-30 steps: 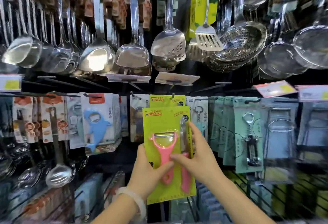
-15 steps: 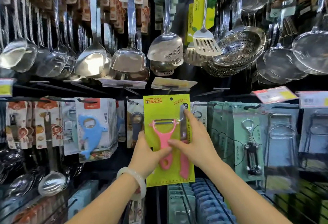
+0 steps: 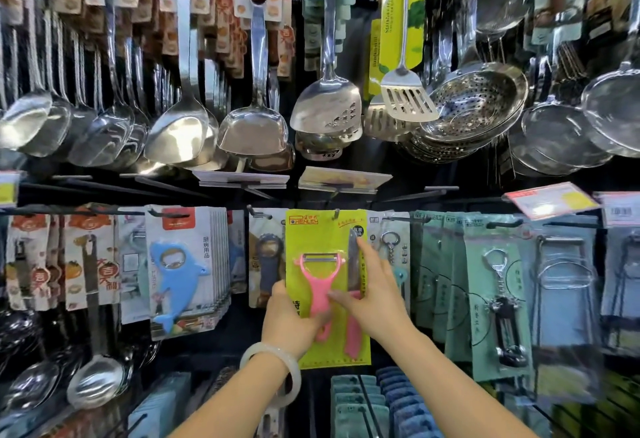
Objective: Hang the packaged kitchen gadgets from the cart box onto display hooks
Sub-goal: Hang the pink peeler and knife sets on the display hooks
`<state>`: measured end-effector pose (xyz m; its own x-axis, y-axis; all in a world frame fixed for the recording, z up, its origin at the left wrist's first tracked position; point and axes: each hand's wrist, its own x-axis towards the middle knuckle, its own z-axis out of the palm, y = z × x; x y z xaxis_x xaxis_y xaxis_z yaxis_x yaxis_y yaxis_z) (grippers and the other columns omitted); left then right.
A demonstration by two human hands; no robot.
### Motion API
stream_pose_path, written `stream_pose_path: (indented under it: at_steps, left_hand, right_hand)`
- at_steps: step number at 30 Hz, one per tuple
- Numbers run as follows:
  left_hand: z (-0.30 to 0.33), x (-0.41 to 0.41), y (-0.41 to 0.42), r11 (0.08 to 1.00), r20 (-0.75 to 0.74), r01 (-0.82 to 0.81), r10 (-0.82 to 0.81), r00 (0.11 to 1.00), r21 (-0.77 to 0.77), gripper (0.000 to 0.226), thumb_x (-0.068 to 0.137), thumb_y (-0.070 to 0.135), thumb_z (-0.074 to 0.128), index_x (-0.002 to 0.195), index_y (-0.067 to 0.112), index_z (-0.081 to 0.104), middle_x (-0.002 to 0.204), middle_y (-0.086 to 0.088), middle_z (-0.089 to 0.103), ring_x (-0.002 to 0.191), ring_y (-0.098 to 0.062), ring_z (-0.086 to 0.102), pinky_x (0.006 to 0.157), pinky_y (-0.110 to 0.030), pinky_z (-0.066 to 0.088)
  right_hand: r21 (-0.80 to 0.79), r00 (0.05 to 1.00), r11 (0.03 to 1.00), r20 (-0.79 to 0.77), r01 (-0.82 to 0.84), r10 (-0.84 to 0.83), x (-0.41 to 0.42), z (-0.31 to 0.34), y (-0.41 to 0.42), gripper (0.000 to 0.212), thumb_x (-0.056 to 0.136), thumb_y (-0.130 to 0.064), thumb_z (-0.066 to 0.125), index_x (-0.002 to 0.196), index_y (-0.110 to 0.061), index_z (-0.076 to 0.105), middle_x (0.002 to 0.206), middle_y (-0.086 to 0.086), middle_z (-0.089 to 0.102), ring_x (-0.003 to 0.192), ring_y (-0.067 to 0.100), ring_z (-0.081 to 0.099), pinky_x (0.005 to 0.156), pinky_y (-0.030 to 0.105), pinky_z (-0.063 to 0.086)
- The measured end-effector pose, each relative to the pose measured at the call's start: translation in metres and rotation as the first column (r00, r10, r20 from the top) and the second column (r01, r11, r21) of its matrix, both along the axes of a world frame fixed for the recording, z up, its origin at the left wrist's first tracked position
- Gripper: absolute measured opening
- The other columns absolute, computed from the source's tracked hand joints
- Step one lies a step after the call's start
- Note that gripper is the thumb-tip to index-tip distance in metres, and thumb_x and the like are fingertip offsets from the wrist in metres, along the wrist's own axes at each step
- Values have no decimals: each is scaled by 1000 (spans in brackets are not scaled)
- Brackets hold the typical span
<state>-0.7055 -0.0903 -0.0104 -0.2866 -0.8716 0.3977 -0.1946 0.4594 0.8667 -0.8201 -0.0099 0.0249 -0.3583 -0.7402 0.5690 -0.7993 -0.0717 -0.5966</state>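
Note:
A yellow-green card [image 3: 322,240] carrying a pink peeler and a pink-handled knife is held up against the display wall. Its top edge sits at a black hook [image 3: 335,213] in the middle row. My left hand [image 3: 289,319], with a pale bangle on the wrist, grips the card's lower left, thumb across the peeler handle. My right hand [image 3: 375,293] holds the card's right side, forefinger stretched up along the knife blade. The cart box is out of view.
Steel ladles, spatulas and strainers [image 3: 478,105] hang in the row above. Blue dolphin bottle openers [image 3: 176,274] hang to the left, green keychain-opener cards [image 3: 498,302] to the right. Price tags [image 3: 550,200] jut out from the hooks. Blue packs [image 3: 398,399] fill the row below.
Both hands have lifted the yellow-green card upward, from below the hook row until its top reaches the hook. The view has tilted up a little with it.

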Motion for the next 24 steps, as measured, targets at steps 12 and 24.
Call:
stream_pose_path:
  at_steps: [12,24]
  left_hand:
    - [-42,-10,48,902,67,-338,367,928,-269,96,79,31,70,147,3,9,152,-18,15,138,-34,17,115,-45,10]
    - [-98,-135,193,750,606,528,-216,766,-399,77,98,26,37,144,12,-23,138,4,-43,126,-13,-41,111,-35,-19]
  right_hand:
    - [79,996,994,-51,79,-75,-16,-42,37,86,86,-41,60,149,-32,2,138,2,24,128,19,35,104,31,35]
    - [327,826,761,-152,560,-542,-107,-153,210,79,93,-37,53,150,-23,0,156,1,2,145,20,5,116,30,15]
